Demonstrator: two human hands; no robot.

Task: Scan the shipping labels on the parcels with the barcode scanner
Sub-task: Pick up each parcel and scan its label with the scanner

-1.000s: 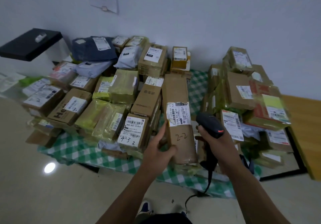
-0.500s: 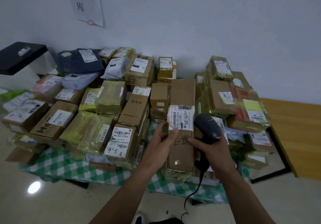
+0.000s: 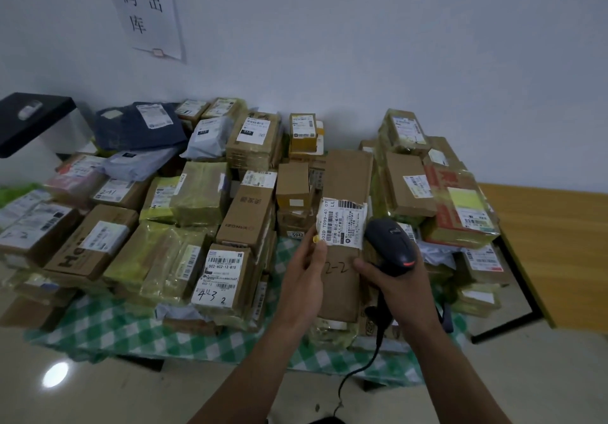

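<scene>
At far left a black shelf (image 3: 29, 121) juts from the wall, and a paper sign (image 3: 144, 9) with large printed characters hangs above it. Below, parcels (image 3: 204, 193) crowd a table (image 3: 115, 331) covered in green checked cloth: brown boxes, yellow-taped packs and a dark blue bag (image 3: 138, 127) at the back. Near the front edge lies a box (image 3: 220, 275) whose label reads 502-602-12-615, with "4 3 2" handwritten beneath.

Just right of it, the left hand (image 3: 302, 279) holds the left edge of a long box (image 3: 345, 242) that stands tilted up against the pile. Its fingers (image 3: 316, 247) are curled on that edge, reaching the lower left corner of the shipping label (image 3: 342, 223). The label is torn along its top and faces the camera; "2-2" is written on the cardboard below it.

The right hand (image 3: 394, 285) is wrapped round the handle of the scanner (image 3: 390, 246), thumb touching the long box beside the "2-2". The scanner's dark head sits just right of the label, close to the box. Its cable (image 3: 362, 367) hangs down toward the floor.

Further right is a second heap of parcels, with a red-printed box (image 3: 460, 206) on top, and past it a wooden surface (image 3: 552, 252).
</scene>
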